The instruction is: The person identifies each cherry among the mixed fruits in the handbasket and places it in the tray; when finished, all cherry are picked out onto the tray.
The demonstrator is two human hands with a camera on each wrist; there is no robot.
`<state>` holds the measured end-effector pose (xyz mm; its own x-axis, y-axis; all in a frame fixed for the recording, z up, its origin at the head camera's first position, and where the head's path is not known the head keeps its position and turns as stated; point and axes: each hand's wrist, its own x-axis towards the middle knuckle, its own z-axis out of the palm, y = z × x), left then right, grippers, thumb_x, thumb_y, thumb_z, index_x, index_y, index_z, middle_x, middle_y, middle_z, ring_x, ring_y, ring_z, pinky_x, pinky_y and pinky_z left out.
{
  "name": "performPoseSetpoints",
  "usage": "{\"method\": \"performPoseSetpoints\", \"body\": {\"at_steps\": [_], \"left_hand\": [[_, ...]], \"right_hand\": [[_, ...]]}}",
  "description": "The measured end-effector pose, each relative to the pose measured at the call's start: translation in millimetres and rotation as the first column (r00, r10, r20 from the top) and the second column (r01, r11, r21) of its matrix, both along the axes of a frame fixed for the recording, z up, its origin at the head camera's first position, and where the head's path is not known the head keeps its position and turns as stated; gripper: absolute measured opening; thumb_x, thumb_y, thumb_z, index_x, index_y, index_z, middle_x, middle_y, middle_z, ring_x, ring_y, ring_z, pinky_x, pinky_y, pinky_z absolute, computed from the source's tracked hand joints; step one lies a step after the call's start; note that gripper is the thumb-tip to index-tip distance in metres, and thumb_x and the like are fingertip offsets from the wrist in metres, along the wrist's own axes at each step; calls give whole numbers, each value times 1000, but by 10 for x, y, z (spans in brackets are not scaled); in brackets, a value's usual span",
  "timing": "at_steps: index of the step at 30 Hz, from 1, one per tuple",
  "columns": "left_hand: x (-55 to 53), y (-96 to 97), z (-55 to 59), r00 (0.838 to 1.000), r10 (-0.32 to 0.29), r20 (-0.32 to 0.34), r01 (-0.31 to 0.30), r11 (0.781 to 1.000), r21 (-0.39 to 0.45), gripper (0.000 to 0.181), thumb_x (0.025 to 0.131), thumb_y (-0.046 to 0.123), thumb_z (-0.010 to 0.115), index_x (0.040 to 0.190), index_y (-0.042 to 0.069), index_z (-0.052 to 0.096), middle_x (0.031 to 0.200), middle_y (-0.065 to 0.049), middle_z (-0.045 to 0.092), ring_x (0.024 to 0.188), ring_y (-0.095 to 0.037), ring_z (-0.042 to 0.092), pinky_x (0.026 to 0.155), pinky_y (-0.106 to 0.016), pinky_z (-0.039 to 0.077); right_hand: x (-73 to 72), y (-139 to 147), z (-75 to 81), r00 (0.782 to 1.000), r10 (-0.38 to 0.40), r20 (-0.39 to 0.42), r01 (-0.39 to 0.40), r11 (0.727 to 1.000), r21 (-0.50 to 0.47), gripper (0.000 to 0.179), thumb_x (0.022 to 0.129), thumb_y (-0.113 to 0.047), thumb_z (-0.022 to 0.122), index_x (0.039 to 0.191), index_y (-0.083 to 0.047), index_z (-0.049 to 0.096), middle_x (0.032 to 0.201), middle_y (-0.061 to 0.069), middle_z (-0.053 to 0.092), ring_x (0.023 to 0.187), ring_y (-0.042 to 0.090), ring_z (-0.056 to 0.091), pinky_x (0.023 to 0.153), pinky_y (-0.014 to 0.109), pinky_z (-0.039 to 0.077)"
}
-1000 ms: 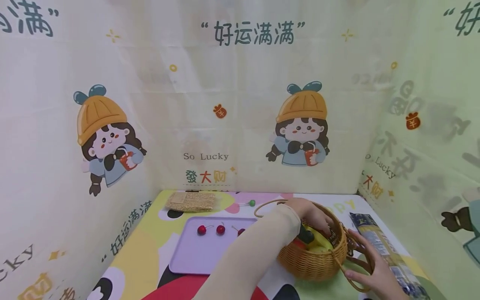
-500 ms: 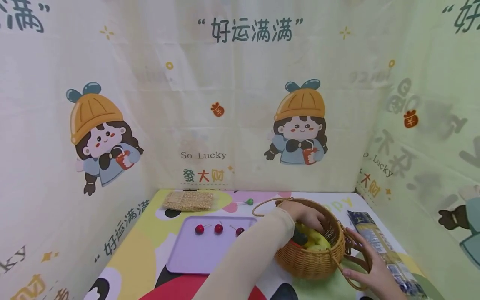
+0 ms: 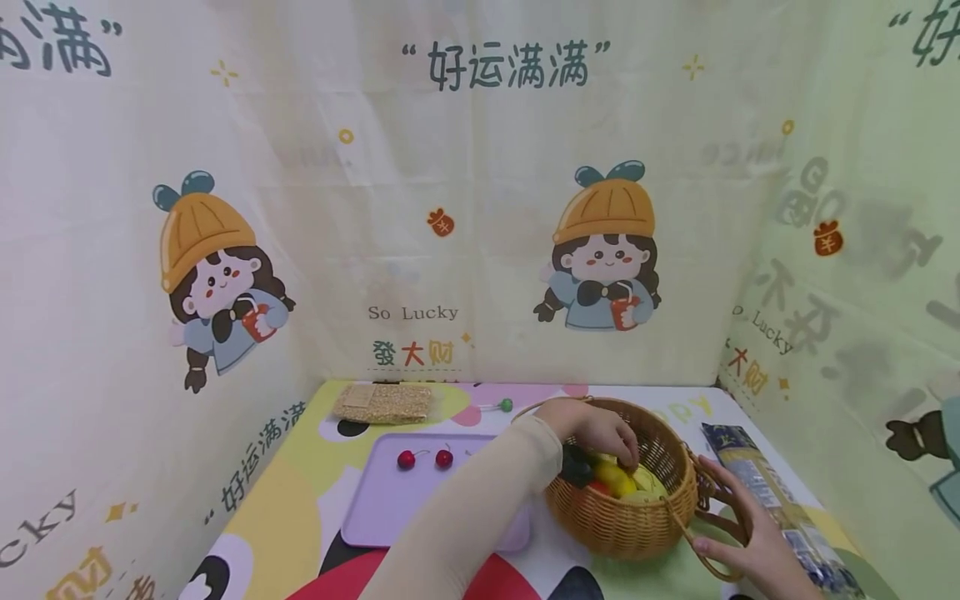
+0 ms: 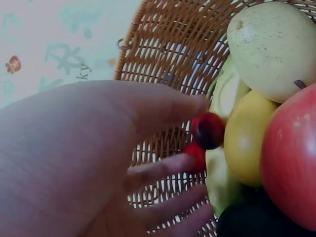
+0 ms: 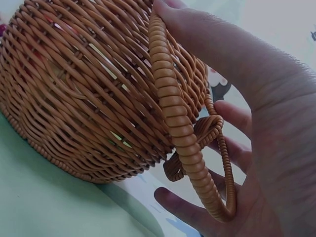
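My left hand (image 3: pixel 603 429) reaches into a round wicker basket (image 3: pixel 637 529). In the left wrist view, thumb and index finger pinch around two dark red cherries (image 4: pixel 209 131), while the other fingers spread against the woven wall. Beside them lie a yellow oval fruit (image 4: pixel 248 138), a red apple (image 4: pixel 296 158), a pale speckled fruit (image 4: pixel 274 49), a long yellow-green fruit (image 4: pixel 227 94) and a black object (image 4: pixel 266 217). My right hand (image 3: pixel 753 542) holds the basket's right side, thumb near the rim and fingers around the looped handle (image 5: pixel 180 118).
A lilac tray (image 3: pixel 360 517) left of the basket carries cherries (image 3: pixel 444 457), partly hidden by the left sleeve (image 3: pixel 465 508). Behind it lie a bag of grains (image 3: pixel 386 404) and a green lollipop (image 3: pixel 506 405). A long blue-and-clear packet (image 3: pixel 772 500) lies at the right.
My left hand has moved leftward inside the basket, away from its right wall, and the sleeve now covers most of the third cherry on the tray. My right hand stays at the handle.
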<state>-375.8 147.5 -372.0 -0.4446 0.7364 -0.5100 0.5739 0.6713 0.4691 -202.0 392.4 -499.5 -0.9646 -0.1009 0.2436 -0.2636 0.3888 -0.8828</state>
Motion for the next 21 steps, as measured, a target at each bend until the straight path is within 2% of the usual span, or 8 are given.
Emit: {"method": "performPoseSetpoints", "body": {"at_steps": [4,8,11,14,17,21], "left_hand": [[65,65,-29,999,-15,-28,16,999,34,43,111,25,66,153,26,68,148,15,67,124,2,60,102,-13,50],[128,167,-70,996,-59,-72,59,998,7,46,111,25,64,157,27,64,157,13,65,135,5,60,103,-12,49],[147,216,-85,991,-58,-122,56,998,-20,38,110,25,66,148,27,73,146,15,71,127,5,64,98,-12,51],[139,218,-81,988,-11,-154,9,1000,-18,30,108,23,73,136,28,81,132,18,76,114,6,65,93,-13,52],[120,192,-68,989,42,-145,-40,999,15,25,105,22,78,128,28,84,122,18,76,105,5,65,89,-15,54],[99,145,-41,989,82,-121,-75,995,61,25,102,23,81,126,27,84,114,18,76,99,4,66,86,-16,55]], "right_hand": [[15,10,-18,1000,8,9,-8,1000,-30,98,100,4,75,179,-22,22,161,-38,33,131,-21,47,94,27,64],[18,1,-32,1000,15,5,-15,999,-40,99,100,5,75,179,-21,22,162,-38,33,131,-20,49,94,28,64],[17,-16,-35,1000,16,-4,-16,999,-35,99,100,5,75,179,-21,22,163,-37,33,132,-19,49,94,28,64],[10,-27,-25,1000,12,-14,-12,1000,-19,99,99,4,76,179,-21,22,164,-36,32,132,-19,49,94,28,64],[2,-22,-7,1000,-3,-18,3,1000,2,100,99,3,78,179,-22,23,163,-36,32,131,-20,48,94,28,64],[-7,7,-1,1000,-25,-12,26,999,21,102,97,1,80,178,-23,23,162,-37,32,130,-20,47,94,28,64]]}}
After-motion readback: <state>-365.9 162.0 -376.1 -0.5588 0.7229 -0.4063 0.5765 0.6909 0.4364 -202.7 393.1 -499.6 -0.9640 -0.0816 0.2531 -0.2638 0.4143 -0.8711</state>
